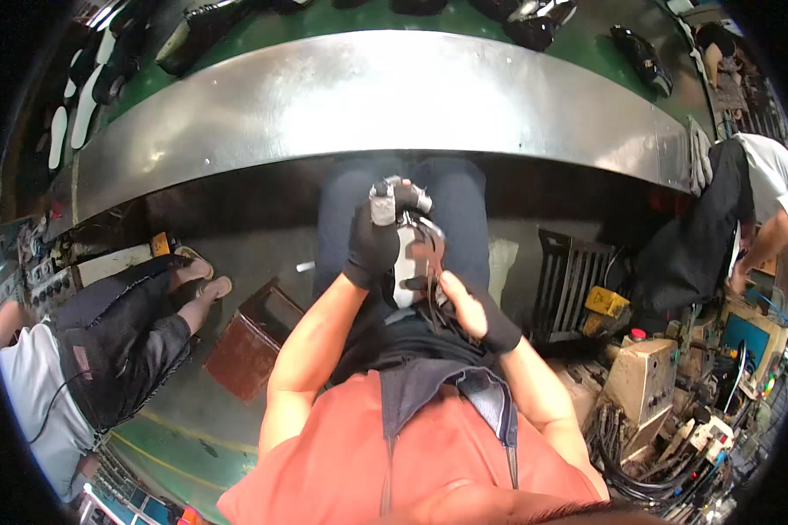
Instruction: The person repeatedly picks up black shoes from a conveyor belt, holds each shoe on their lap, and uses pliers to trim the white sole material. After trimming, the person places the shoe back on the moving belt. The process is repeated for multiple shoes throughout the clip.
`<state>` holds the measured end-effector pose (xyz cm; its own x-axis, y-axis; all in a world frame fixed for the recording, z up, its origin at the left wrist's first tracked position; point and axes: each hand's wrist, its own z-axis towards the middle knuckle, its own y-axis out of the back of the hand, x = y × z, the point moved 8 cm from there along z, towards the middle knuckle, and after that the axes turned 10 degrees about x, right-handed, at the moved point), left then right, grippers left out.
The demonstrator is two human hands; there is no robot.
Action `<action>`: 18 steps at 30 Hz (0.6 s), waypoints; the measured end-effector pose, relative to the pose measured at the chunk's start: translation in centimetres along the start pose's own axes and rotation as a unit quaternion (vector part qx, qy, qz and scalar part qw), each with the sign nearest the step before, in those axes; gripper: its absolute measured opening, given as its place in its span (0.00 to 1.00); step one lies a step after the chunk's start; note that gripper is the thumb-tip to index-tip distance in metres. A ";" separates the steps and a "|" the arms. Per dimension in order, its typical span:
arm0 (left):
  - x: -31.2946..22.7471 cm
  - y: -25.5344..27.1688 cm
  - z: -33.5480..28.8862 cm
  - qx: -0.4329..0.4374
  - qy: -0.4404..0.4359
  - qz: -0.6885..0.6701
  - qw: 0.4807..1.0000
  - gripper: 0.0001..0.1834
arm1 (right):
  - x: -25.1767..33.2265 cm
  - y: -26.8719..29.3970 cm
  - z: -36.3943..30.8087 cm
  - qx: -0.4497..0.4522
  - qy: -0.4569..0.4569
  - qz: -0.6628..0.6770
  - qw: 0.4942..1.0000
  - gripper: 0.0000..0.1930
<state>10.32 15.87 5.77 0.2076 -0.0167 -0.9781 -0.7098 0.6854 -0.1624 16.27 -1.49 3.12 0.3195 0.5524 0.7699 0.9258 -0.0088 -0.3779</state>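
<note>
Over my lap, a shoe (406,265) with a white part and a brown part is held between my two hands. My left hand (377,229), in a dark glove with pale wrapping on some fingertips, is closed around the shoe's far end. At its near right side, my right hand (480,315) grips the shoe, thumb bare and the palm covered by a dark glove. A brown strip hangs by the right fingers, some of which are hidden behind the shoe.
Ahead runs a shiny metal ledge (394,96), with black shoes (642,59) and white insoles (86,107) on the green surface beyond. A brown box (254,337) stands left. Co-workers sit either side. Machinery (643,385) with hoses is close on the right.
</note>
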 end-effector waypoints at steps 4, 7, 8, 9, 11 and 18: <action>0.0 -0.9 0.0 -0.005 0.022 -0.015 1.000 0.27 | 1.7 -1.4 -0.1 0.064 -0.055 0.220 0.972 0.25; -0.2 -0.5 -0.2 -0.006 0.005 0.015 1.000 0.26 | 2.1 -0.6 -0.9 0.033 -0.110 0.106 0.988 0.21; -0.3 -0.5 -0.3 -0.006 -0.006 0.021 1.000 0.26 | 2.0 0.2 -1.0 0.001 -0.104 -0.012 0.995 0.20; -0.3 -0.4 -0.3 -0.005 -0.017 0.025 1.000 0.25 | 1.9 0.9 -1.1 -0.031 -0.096 -0.131 0.986 0.19; 1.1 -1.0 -0.2 -0.021 0.074 -0.038 0.996 0.32 | 2.5 0.4 -0.5 -0.222 0.069 -0.333 0.914 0.15; 0.0 0.2 -2.2 -0.016 -0.002 0.052 0.999 0.21 | 0.3 -0.7 -0.7 -0.134 0.024 -0.288 0.948 0.15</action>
<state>8.71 14.44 5.43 0.1346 0.0569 -0.9893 -0.7482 0.6604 -0.0638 15.87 -1.89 3.92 -0.2517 0.4911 0.8339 0.9654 0.0671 0.2519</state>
